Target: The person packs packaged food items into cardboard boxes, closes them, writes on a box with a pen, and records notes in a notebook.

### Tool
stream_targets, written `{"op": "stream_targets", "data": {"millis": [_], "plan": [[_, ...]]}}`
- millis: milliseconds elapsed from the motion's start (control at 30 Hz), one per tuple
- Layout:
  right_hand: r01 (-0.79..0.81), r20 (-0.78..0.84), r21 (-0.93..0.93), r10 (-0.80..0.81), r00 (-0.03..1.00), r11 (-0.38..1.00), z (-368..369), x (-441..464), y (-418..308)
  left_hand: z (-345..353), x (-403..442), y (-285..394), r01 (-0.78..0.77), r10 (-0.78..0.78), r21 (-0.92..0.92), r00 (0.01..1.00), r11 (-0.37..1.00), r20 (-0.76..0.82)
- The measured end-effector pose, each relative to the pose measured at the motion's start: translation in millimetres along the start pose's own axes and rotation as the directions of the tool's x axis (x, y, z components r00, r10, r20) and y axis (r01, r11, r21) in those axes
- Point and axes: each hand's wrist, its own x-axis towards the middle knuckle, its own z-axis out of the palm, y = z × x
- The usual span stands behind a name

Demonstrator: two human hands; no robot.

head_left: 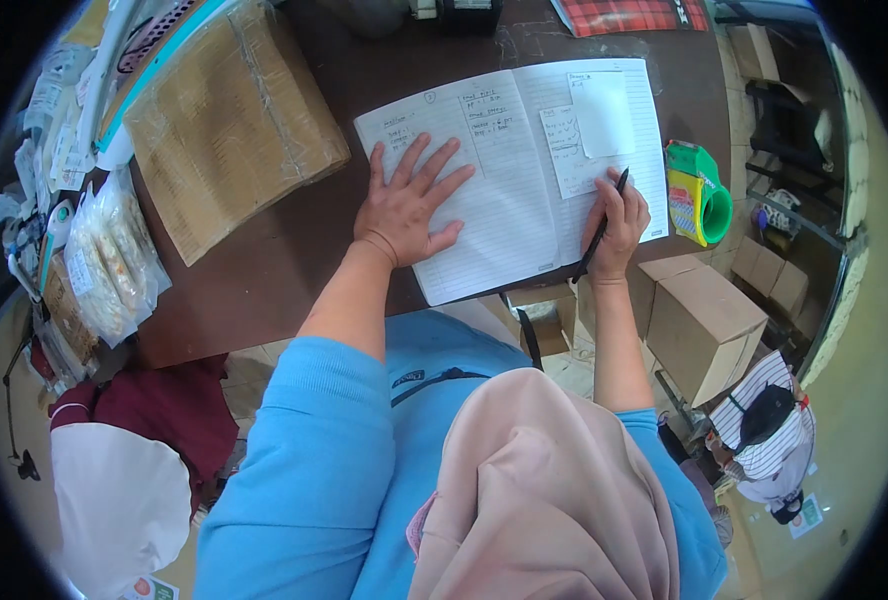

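Observation:
An open lined notebook (509, 225) lies on the dark brown table (254, 300), with handwriting at the top of its left page. My left hand (404, 205) rests flat on that page, fingers spread. On the right page, my right hand (619, 230) is closed around a black pen (592, 245), near the page's lower outer part. Just above that hand lies a blank-looking white slip (605, 125). It partly covers a second slip (567, 165) that carries small handwriting, too small to read.
A taped cardboard package (234, 130) lies left of the notebook, beside clear plastic packs (112, 260). A green and yellow tape dispenser (697, 195) sits at the right edge. A red plaid item (629, 15) is at the back. A cardboard box (704, 320) and other people are nearby.

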Motion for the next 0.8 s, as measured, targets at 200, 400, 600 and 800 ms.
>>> {"op": "stream_targets", "data": {"millis": [200,400,600,800], "plan": [[0.01,-0.023,-0.016,-0.01,1.0,1.0,-4,-6,-2,1,-3,2,-0.024,0.025,0.018,0.999,1.0,-0.035],[0.003,-0.02,-0.01,-0.004,1.0,1.0,-2,-4,0,1,-2,3,-0.008,0.008,0.017,1.0,1.0,-0.009],[0.029,-0.09,0.149,-0.015,0.996,0.988,-12,2,-11,0,-5,1,-0.019,0.019,0.023,0.999,1.0,-0.026],[0.038,-0.048,0.507,-0.016,0.999,0.861,4,43,-75,0,0,3,0.002,-0.002,0.007,1.0,1.0,-0.006]]}}
